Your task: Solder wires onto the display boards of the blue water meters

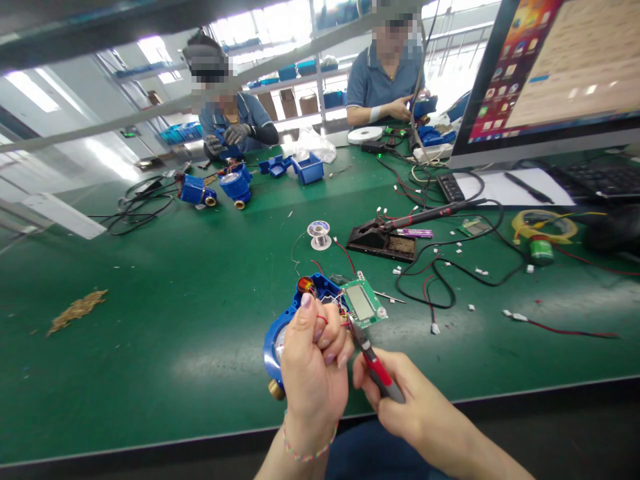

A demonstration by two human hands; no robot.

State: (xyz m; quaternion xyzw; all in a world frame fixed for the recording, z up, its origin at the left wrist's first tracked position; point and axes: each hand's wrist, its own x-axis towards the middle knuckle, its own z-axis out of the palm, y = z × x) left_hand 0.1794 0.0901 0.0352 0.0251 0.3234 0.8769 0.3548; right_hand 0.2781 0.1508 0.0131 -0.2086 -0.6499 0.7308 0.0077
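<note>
My left hand (pixel 317 357) is closed around a thin red wire (pixel 323 319) in front of a blue water meter (pixel 273 343) with a brass fitting. Wires run from the meter's open housing to a green circuit board (pixel 362 301) with a small grey display, tilted at its right side. In my right hand (pixel 407 393) are red-and-grey wire cutters (pixel 377 369). Their jaws are at the wires just below the board, close to my left fingertips. Part of the meter is hidden behind my left hand.
A solder spool (pixel 319 235) and a soldering iron (pixel 435 213) on its stand (pixel 360 239) lie beyond the meter. Loose wires and white connectors are scattered rightward, near a monitor (pixel 550 73). Other meters (pixel 235 183) and two co-workers (pixel 387 80) are across the table (pixel 150 373).
</note>
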